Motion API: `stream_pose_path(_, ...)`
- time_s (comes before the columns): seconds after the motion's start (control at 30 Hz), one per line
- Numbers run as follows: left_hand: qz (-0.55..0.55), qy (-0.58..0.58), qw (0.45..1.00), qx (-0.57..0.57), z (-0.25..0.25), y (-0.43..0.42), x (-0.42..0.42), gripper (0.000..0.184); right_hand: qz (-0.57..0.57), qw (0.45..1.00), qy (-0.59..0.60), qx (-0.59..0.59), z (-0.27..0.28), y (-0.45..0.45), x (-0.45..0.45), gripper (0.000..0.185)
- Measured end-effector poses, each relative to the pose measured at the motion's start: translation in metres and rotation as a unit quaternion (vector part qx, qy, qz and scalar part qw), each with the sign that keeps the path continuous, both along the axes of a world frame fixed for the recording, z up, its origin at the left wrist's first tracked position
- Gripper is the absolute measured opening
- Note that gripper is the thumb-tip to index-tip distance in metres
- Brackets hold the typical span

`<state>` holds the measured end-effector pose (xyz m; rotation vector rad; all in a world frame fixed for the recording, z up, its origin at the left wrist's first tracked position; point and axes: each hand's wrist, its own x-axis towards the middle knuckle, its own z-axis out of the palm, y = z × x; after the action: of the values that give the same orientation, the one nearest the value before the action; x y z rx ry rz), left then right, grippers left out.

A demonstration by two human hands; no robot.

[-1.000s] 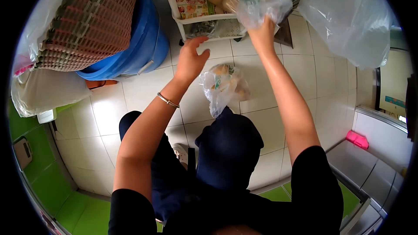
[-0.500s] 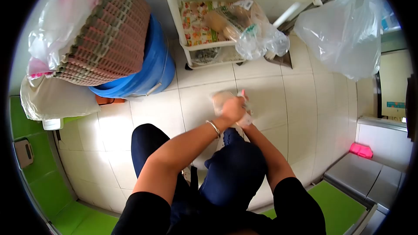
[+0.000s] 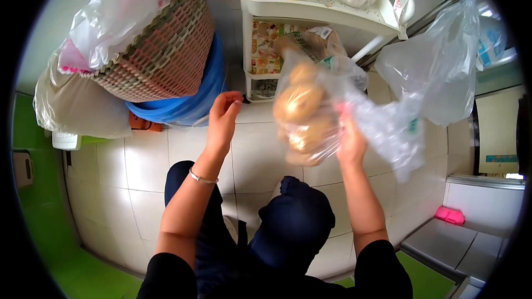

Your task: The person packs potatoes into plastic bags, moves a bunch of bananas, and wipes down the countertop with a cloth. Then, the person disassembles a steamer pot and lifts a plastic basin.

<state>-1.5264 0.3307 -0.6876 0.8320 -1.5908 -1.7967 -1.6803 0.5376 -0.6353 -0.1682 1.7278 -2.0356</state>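
My right hand (image 3: 352, 143) grips a clear plastic bag (image 3: 382, 124) by its gathered part, the loose end trailing off to the right. Several round yellow-brown vegetables that look like potatoes (image 3: 299, 102) fill the bag, blurred by motion. It hangs above the tiled floor, before the lower shelf. Off to the left of the bag is my left hand (image 3: 224, 116), with nothing in it, its fingers bent and the thumb apart. A bangle (image 3: 203, 177) circles the left wrist.
A white shelf rack (image 3: 316, 8) stands ahead, with bagged produce (image 3: 318, 41) on its lower tier. At left a woven basket (image 3: 160, 44) rests on a blue bucket (image 3: 183, 108). Another plastic bag (image 3: 429, 69) hangs at right. A pink object (image 3: 450, 215) lies at lower right.
My hands, together low over the floor before, are now apart. The right has risen with the potato bag, and the left has moved left. The view has tilted up toward the shelf.
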Motion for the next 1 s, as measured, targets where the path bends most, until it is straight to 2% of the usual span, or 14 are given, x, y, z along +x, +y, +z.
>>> stream_pose_path(0.03, -0.029, -0.029, 0.999, 0.026, -0.004, -0.002, 0.002, 0.027, 0.0, 0.998, 0.06, -0.034, 0.026, -0.009, 0.001, 0.029)
stream_pose_path(0.07, -0.023, -0.026, 0.999, 0.025, -0.003, 0.0, 0.0, 0.027, -0.007, 0.995, 0.044, -0.093, 0.033, -0.017, -0.01, 0.025)
stream_pose_path(0.13, -0.061, -0.046, 0.984, 0.161, 0.0, 0.014, -0.008, 0.036, -0.031, 0.991, 0.033, -0.126, 0.052, -0.039, -0.023, 0.018)
stream_pose_path(0.2, -0.098, -0.004, 0.947, 0.305, -0.003, 0.024, -0.021, 0.055, -0.038, 0.996, 0.013, -0.079, 0.061, -0.06, -0.036, 0.015)
stream_pose_path(0.23, -0.124, -0.002, 0.939, 0.321, -0.006, 0.027, -0.029, 0.061, -0.019, 0.994, 0.023, -0.102, 0.055, -0.069, -0.045, 0.016)
stream_pose_path(0.27, -0.129, 0.022, 0.931, 0.34, -0.013, 0.028, -0.038, 0.054, -0.016, 0.994, 0.025, -0.103, 0.052, -0.071, -0.049, 0.016)
stream_pose_path(0.43, -0.061, 0.058, 0.951, 0.299, -0.012, 0.022, -0.051, 0.032, -0.036, 0.995, -0.001, -0.092, 0.063, -0.054, -0.051, 0.02)
stream_pose_path(0.47, -0.057, 0.057, 0.949, 0.305, -0.018, 0.022, -0.047, 0.032, -0.019, 0.994, 0.052, -0.09, 0.051, -0.039, -0.061, 0.02)
stream_pose_path(0.57, -0.084, -0.023, 0.949, 0.304, -0.042, 0.028, -0.025, 0.022, -0.029, 0.999, 0.002, -0.042, 0.056, 0.003, -0.054, 0.02)
stream_pose_path(0.63, -0.088, -0.06, 0.944, 0.311, -0.062, 0.03, -0.011, 0.022, 0.025, 0.996, 0.072, 0.046, 0.05, 0.032, -0.051, 0.028)
stream_pose_path(0.73, -0.101, -0.107, 0.938, 0.312, -0.075, 0.034, -0.001, 0.022, 0.069, 0.988, 0.04, 0.132, 0.03, 0.061, -0.04, 0.024)
stream_pose_path(0.87, -0.129, -0.125, 0.937, 0.3, -0.078, 0.036, -0.01, 0.024, 0.106, 0.978, 0.06, 0.169, -0.003, 0.081, -0.03, 0.02)
stream_pose_path(0.97, -0.146, -0.145, 0.952, 0.225, -0.094, 0.038, -0.028, 0.022, 0.082, 0.98, 0.069, 0.167, -0.026, 0.092, -0.022, 0.022)
stream_pose_path(1.0, -0.171, -0.164, 0.971, -0.014, -0.112, 0.038, -0.037, 0.022, 0.077, 0.98, 0.068, 0.169, -0.032, 0.094, -0.019, 0.023)
